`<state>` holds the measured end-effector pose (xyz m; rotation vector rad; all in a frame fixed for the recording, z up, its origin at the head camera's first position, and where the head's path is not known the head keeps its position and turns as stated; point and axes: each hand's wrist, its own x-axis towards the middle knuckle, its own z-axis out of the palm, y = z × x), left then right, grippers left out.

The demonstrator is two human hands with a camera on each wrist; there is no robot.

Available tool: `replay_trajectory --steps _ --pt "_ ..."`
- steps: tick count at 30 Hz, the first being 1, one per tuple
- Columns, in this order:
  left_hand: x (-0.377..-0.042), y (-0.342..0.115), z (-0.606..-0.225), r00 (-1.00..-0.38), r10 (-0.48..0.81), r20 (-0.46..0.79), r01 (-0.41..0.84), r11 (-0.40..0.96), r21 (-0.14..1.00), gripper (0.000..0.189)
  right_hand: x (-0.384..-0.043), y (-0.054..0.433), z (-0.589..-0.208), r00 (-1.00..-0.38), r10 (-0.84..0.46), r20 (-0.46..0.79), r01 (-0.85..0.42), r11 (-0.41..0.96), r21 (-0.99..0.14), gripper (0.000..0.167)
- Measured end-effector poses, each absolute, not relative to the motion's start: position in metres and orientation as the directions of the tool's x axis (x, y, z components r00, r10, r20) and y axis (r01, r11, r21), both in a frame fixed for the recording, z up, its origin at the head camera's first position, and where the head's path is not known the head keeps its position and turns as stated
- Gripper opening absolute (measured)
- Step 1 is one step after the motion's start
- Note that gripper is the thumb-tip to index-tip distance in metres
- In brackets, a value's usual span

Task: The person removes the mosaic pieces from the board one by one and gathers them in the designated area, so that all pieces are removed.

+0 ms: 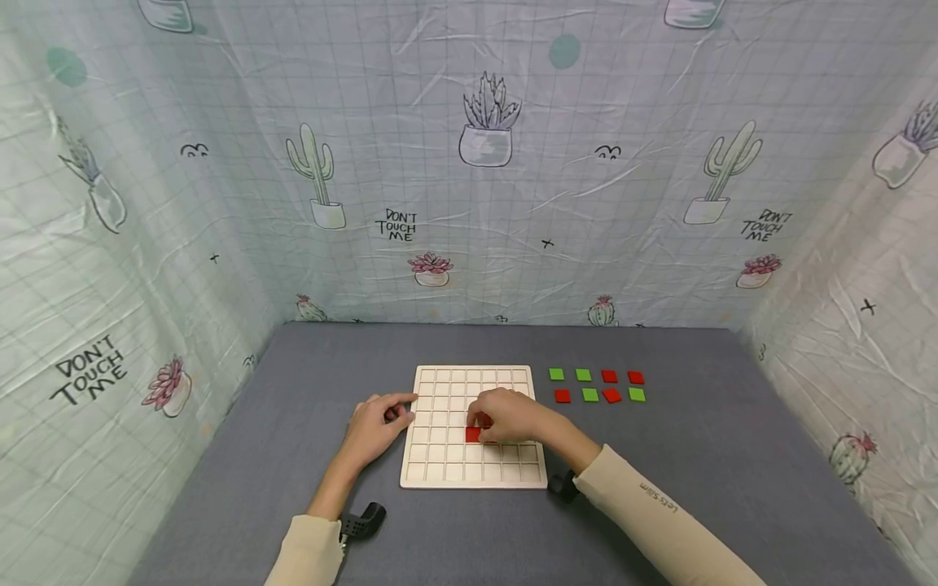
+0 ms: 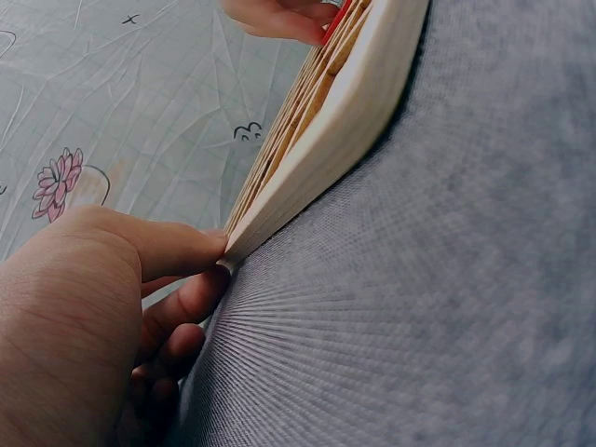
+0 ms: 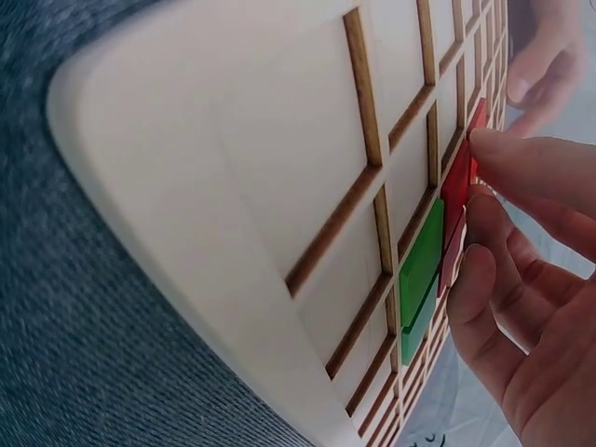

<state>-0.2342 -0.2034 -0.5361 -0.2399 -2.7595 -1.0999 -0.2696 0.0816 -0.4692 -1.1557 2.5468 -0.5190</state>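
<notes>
A pale wooden grid board [image 1: 440, 480] lies on the grey cloth. My left hand [image 1: 375, 427] is at its left edge, thumb and index fingertips touching the side, as the left wrist view [image 2: 84, 298] also shows. Over the middle of the board, my right hand [image 1: 509, 415] has its thumb and index finger bent about a red square tile [image 1: 472, 435] lying low in a grid cell. More red tiles [image 3: 454, 182] and green tiles [image 3: 421, 256] sit beside those fingertips in the right wrist view. My right hand partly hides this group from the head view.
Right of the board, loose green tiles [image 1: 557, 374] and loose red tiles [image 1: 610, 376] lie in two rows on the grey table cloth [image 1: 696, 456]. A patterned curtain [image 1: 513, 268] encloses the back and sides. Dark wrist cameras [image 1: 364, 521] stick out beneath both wrists.
</notes>
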Motion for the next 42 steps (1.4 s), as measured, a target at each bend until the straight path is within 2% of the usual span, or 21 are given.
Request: replay_trajectory --steps 21,28,42 --pt "-0.2348 -0.2024 -0.5355 -0.977 0.091 0.195 0.199 0.724 0.66 0.027 -0.2704 0.0787 -0.4709 -0.649 -0.751 -0.123 -0.627 0.619 -0.473 0.014" --pt "-0.2339 -0.2031 -0.536 -0.977 0.084 0.195 0.194 0.723 0.663 0.027 -0.271 0.0778 -0.4717 -0.644 -0.754 -0.131 -0.602 0.605 -0.521 0.021" --pt "-0.2345 -0.2041 -0.5363 -0.975 0.093 0.2 0.205 0.716 0.667 0.027 -0.2719 0.0773 -0.471 -0.635 -0.763 -0.122 -0.63 0.603 -0.49 0.017"
